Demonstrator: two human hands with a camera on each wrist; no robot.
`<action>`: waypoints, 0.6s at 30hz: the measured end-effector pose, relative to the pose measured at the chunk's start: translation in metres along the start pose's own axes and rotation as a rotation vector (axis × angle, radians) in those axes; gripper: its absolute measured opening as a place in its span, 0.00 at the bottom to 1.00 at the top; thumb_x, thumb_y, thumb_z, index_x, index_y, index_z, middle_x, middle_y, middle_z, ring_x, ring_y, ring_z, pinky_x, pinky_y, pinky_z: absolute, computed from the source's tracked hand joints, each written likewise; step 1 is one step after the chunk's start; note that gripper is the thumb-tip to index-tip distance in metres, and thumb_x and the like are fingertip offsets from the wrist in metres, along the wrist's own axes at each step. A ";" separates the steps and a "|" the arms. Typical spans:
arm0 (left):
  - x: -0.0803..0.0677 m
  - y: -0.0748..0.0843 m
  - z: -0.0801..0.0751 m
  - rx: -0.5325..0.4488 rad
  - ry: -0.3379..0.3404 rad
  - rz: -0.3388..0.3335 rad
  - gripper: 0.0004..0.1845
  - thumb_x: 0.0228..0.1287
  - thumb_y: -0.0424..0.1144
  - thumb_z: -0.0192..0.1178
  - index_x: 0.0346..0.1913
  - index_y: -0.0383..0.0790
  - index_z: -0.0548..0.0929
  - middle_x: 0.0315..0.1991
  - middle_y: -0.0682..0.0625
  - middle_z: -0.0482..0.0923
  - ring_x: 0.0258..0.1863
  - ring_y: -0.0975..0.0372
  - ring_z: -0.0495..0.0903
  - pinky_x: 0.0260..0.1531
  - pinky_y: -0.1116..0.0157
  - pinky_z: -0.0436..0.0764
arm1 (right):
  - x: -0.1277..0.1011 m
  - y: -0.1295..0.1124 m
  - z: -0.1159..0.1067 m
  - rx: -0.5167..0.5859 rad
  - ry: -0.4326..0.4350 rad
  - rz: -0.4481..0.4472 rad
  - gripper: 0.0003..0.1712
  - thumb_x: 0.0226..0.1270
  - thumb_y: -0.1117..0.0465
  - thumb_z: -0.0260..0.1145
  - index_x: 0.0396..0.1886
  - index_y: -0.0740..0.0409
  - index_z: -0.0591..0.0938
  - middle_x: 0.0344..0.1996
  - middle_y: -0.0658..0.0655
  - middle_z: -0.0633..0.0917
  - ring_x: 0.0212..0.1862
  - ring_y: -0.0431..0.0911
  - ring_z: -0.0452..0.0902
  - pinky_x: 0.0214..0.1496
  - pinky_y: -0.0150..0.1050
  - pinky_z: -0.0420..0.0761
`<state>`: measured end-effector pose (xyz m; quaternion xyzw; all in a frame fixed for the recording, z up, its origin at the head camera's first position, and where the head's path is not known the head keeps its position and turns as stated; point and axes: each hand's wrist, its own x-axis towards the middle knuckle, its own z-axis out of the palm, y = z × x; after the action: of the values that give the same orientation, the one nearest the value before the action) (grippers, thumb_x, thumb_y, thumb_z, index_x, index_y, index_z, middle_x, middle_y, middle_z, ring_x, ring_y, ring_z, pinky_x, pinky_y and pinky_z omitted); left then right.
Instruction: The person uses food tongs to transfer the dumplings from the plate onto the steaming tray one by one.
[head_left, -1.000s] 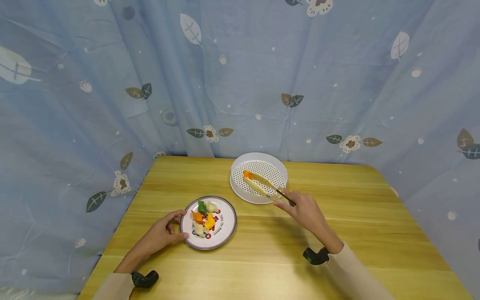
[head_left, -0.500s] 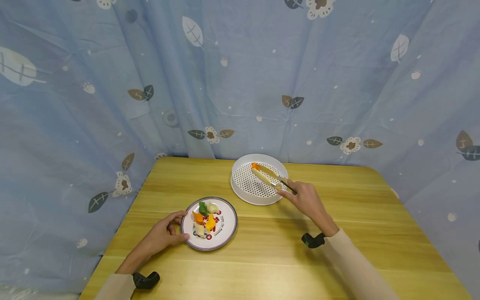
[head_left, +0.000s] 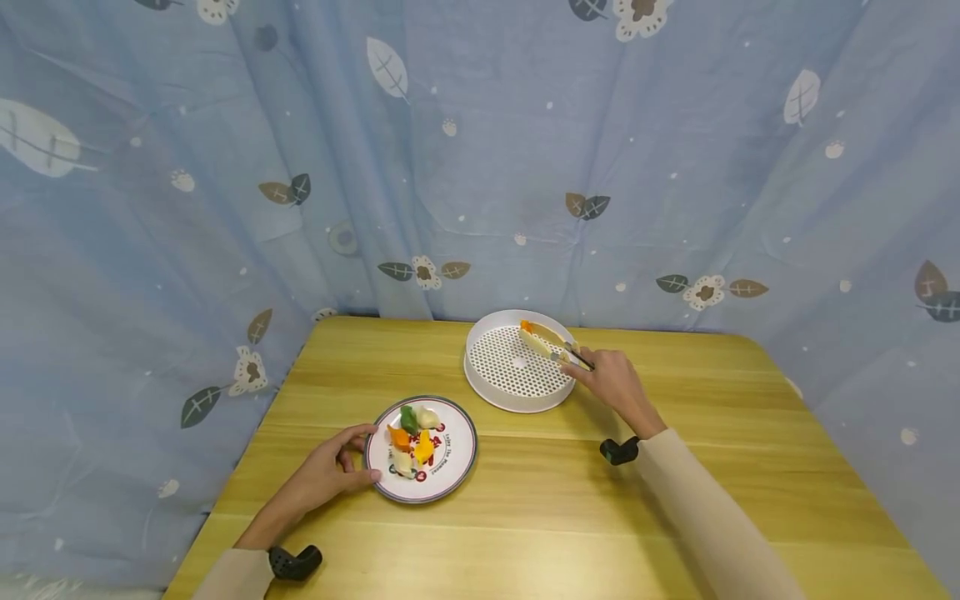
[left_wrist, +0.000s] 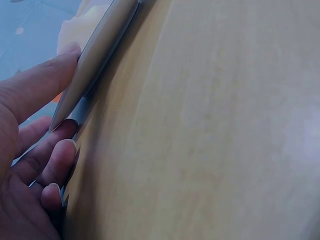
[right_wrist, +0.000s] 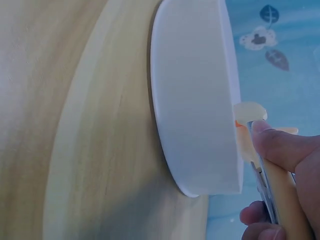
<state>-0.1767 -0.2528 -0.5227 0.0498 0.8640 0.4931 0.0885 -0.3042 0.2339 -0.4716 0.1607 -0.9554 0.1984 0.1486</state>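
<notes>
My left hand grips the left rim of a round white plate, thumb on the rim and fingers beneath its edge. On the plate lie several small dumplings: a green one, an orange one, a yellow one and pale ones. With my right hand I hold cream-tipped tongs. An orange dumpling is pinched at their tips, over the far side of a white steamer basket with a perforated bottom. In the right wrist view, the basket wall hides most of that dumpling.
The wooden table carries the plate at front left and the basket near its back edge. Behind and beside it hangs a blue patterned curtain. Dark devices are strapped to both wrists.
My right hand has carried the tongs and orange dumpling from the basket's left part toward its far right side. The left hand stays on the plate rim.
</notes>
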 end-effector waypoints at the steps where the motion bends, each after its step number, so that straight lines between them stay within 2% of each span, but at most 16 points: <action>1: 0.000 0.000 0.000 -0.006 0.000 -0.002 0.42 0.53 0.45 0.81 0.71 0.44 0.74 0.53 0.44 0.77 0.33 0.56 0.71 0.29 0.64 0.71 | 0.002 0.001 0.001 -0.004 -0.005 -0.001 0.21 0.68 0.45 0.73 0.34 0.60 0.86 0.14 0.49 0.66 0.21 0.47 0.65 0.26 0.42 0.65; 4: 0.000 -0.001 0.000 -0.021 -0.001 0.000 0.42 0.54 0.44 0.81 0.71 0.45 0.74 0.53 0.44 0.77 0.33 0.55 0.71 0.29 0.65 0.71 | 0.007 0.003 0.002 -0.016 -0.026 -0.005 0.21 0.68 0.45 0.72 0.28 0.57 0.81 0.14 0.50 0.68 0.20 0.47 0.65 0.26 0.42 0.65; 7: -0.001 -0.001 0.001 -0.029 -0.005 0.011 0.41 0.54 0.44 0.80 0.71 0.45 0.74 0.53 0.43 0.77 0.34 0.55 0.70 0.30 0.65 0.71 | 0.012 0.004 0.003 -0.019 -0.064 0.020 0.23 0.69 0.44 0.72 0.27 0.56 0.78 0.16 0.50 0.68 0.21 0.46 0.64 0.26 0.41 0.64; 14: -0.001 -0.001 0.000 -0.037 -0.010 0.041 0.41 0.56 0.42 0.80 0.72 0.43 0.73 0.53 0.42 0.76 0.33 0.56 0.69 0.29 0.65 0.71 | 0.017 0.006 0.007 -0.047 -0.115 0.073 0.23 0.69 0.41 0.71 0.36 0.58 0.83 0.18 0.53 0.70 0.25 0.49 0.67 0.28 0.43 0.66; 18: -0.002 -0.001 0.000 -0.027 -0.002 0.025 0.40 0.55 0.42 0.80 0.71 0.44 0.74 0.53 0.42 0.76 0.34 0.56 0.70 0.30 0.65 0.71 | 0.018 0.005 0.009 -0.068 -0.131 0.087 0.23 0.69 0.41 0.71 0.40 0.58 0.85 0.19 0.53 0.71 0.25 0.50 0.68 0.28 0.43 0.67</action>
<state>-0.1749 -0.2536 -0.5229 0.0600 0.8566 0.5055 0.0839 -0.3249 0.2300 -0.4750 0.1267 -0.9753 0.1611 0.0824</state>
